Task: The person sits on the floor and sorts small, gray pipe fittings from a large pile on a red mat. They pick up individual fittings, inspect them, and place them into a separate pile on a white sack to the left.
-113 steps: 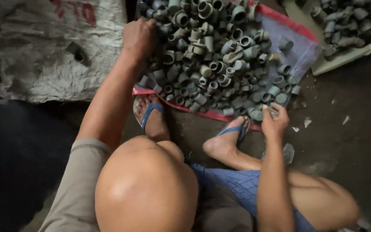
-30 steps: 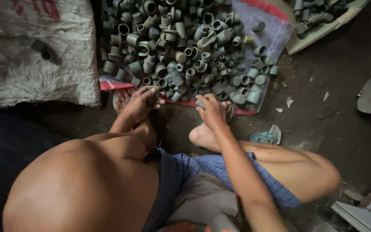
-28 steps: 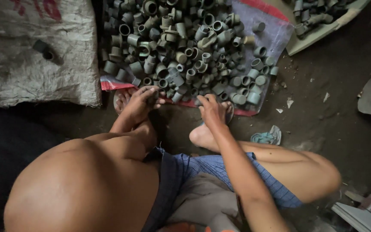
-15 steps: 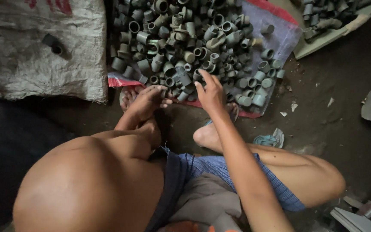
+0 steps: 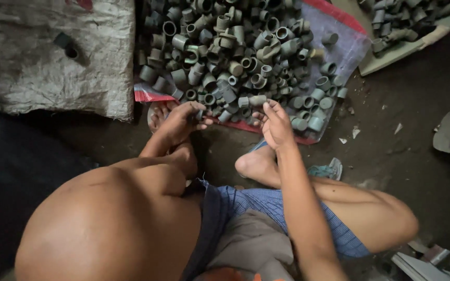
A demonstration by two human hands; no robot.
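Both hands are back at the pile's point(image 5: 246, 47) near edge now. Right hand point(image 5: 276, 125) has come in, fingers gripping a grey fitting point(image 5: 256, 100); left hand point(image 5: 183, 120) curls round a small one point(image 5: 200, 114) just beside it.

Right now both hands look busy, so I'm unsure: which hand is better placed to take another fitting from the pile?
Probably the left hand: it rests at the pile edge; the right hand already pinches a fitting.
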